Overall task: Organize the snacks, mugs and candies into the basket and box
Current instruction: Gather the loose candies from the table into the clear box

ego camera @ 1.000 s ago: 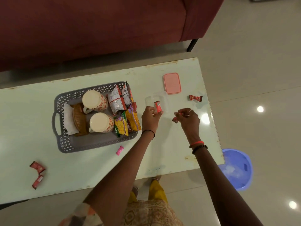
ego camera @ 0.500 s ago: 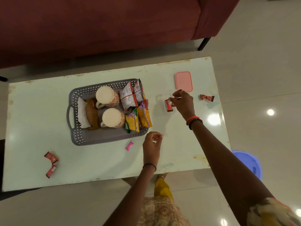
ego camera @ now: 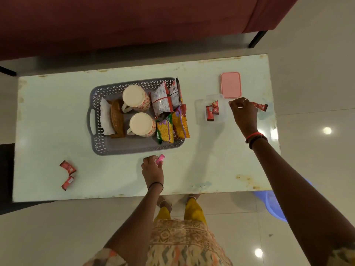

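While the left hand (ego camera: 152, 169) pinches a pink candy (ego camera: 160, 159) near the table's (ego camera: 57, 112) front edge, the right hand (ego camera: 244, 114), fingers curled, half hides a red candy (ego camera: 260, 106) by the right edge; whether it grips it is unclear.

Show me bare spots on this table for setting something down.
Bare: the left end beyond the basket, above the two red candies; the near strip between the left hand and right forearm. Crowded: far right, around the clear box, pink lid and right hand.

A home living room: a maroon sofa (ego camera: 124, 22) stands behind a low, pale coffee table (ego camera: 57, 116) on glossy floor tiles (ego camera: 317, 73).
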